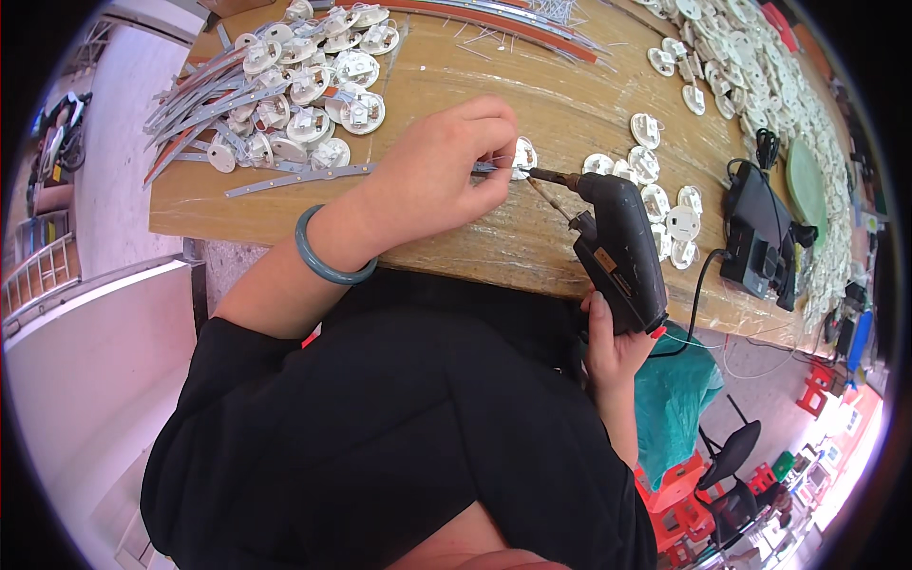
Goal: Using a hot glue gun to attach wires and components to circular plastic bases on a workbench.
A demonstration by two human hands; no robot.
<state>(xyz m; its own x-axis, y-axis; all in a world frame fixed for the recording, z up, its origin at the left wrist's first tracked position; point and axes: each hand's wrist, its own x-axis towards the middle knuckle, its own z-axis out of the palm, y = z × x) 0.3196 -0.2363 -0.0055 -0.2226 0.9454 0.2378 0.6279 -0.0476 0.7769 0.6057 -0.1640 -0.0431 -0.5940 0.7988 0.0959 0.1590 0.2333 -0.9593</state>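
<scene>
My left hand [446, 166], with a bangle on its wrist, is closed in a pinch on a thin grey LED strip [304, 179], whose long end trails left over the table. At its fingertips a round white disc [524, 152] with small parts on it lies by the strip's other end. My right hand [617, 350] grips the handle of a black soldering gun [622, 247]. The gun's tip meets or nearly touches the disc's near side; contact is too small to tell. A thin feed tube under the gun's nozzle also points at the disc.
Finished-looking discs with strips [309, 85] are heaped at the left. Several loose white discs [655, 199] lie right of the gun, and a large pile [750, 76] covers the far right. A black power unit [755, 228] with cables stands near the wooden table's [456, 85] right end.
</scene>
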